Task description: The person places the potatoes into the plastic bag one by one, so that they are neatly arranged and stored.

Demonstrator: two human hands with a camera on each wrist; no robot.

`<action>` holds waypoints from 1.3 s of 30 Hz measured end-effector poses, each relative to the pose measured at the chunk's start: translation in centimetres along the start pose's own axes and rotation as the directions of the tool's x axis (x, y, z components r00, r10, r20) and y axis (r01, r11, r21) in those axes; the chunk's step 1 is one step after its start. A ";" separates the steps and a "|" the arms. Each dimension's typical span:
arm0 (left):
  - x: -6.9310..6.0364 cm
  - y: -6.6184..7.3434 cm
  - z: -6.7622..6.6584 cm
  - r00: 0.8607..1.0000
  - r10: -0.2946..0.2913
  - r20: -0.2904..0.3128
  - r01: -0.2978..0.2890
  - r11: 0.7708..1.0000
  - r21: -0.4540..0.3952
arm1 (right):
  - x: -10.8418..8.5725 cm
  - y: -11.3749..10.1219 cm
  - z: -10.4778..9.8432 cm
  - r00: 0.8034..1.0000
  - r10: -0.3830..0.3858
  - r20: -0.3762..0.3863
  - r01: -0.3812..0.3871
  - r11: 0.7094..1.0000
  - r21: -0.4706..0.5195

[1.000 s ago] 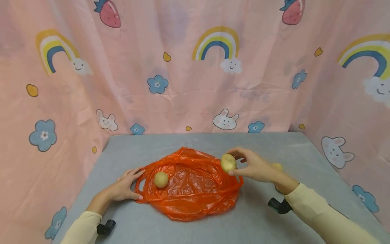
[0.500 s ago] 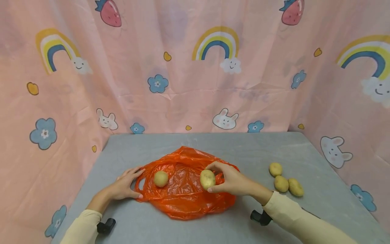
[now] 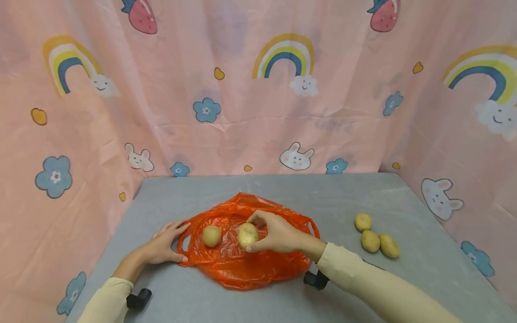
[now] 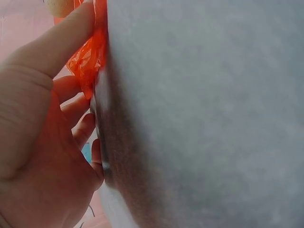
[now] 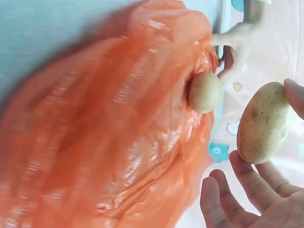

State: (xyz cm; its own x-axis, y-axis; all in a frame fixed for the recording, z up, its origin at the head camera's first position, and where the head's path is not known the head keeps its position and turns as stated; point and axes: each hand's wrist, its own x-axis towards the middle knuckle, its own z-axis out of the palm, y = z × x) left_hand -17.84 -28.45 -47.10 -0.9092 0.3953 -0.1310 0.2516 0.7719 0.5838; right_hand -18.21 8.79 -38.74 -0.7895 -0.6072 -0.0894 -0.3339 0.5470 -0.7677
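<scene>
An orange plastic bag point(image 3: 246, 271) lies spread on the table in the head view, a handle loop at each end. My left hand point(image 3: 162, 246) rests at its left end, thumb and fingers spread and touching the bag's edge around the handle. A potato point(image 3: 212, 236) sits on the bag's left part. Between thumb and fingertips, my right hand point(image 3: 278, 232) pinches another potato point(image 3: 248, 237) over the bag's middle. From the right wrist view, this held potato point(image 5: 265, 122) looks oval and speckled, raised clear of the bag.
Three loose potatoes point(image 3: 370, 241) lie close together on the grey table point(image 3: 335, 193), right of the bag. A pink printed curtain point(image 3: 242, 134) surrounds the table at the back and both sides.
My right hand has carried its potato leftward from the bag's right end to above its middle. My left hand and the potato on the bag have stayed in place.
</scene>
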 end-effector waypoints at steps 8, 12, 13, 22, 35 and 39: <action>0.0 -0.2 -0.1 1.000 0.002 0.002 -0.002 1.000 0.009 | 3.0 -1.6 0.1 0.999 0.042 0.023 -0.040 0.998 -0.045; 0.0 0.0 -0.1 1.000 -0.001 0.003 0.001 1.000 0.004 | 3.9 -1.6 0.9 0.995 0.084 0.047 -0.079 0.993 -0.090; 0.0 0.0 -0.1 1.000 -0.002 0.002 0.002 1.000 0.000 | 4.1 -1.5 1.2 0.994 0.092 0.052 -0.086 0.991 -0.104; -0.1 0.0 0.0 1.000 0.007 0.003 -0.007 1.000 0.009 | 6.2 -1.1 2.9 0.986 0.147 0.084 -0.128 0.972 -0.200; -0.1 0.0 0.1 1.000 0.014 -0.001 -0.014 1.000 -0.001 | 7.6 -0.9 4.2 0.981 0.188 0.042 -0.166 0.935 -0.314; 0.0 0.0 0.1 1.000 0.011 -0.005 -0.011 1.000 0.003 | 7.7 -0.6 4.3 0.982 0.185 0.047 -0.160 0.933 -0.324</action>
State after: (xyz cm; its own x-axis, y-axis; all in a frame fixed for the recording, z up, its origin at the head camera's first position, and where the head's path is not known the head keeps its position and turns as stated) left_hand -17.78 -28.44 -47.18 -0.9082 0.4009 -0.1203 0.2624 0.7693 0.5825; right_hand -21.86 1.31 -41.71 -0.8124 -0.5224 -0.2593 -0.3520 0.7937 -0.4961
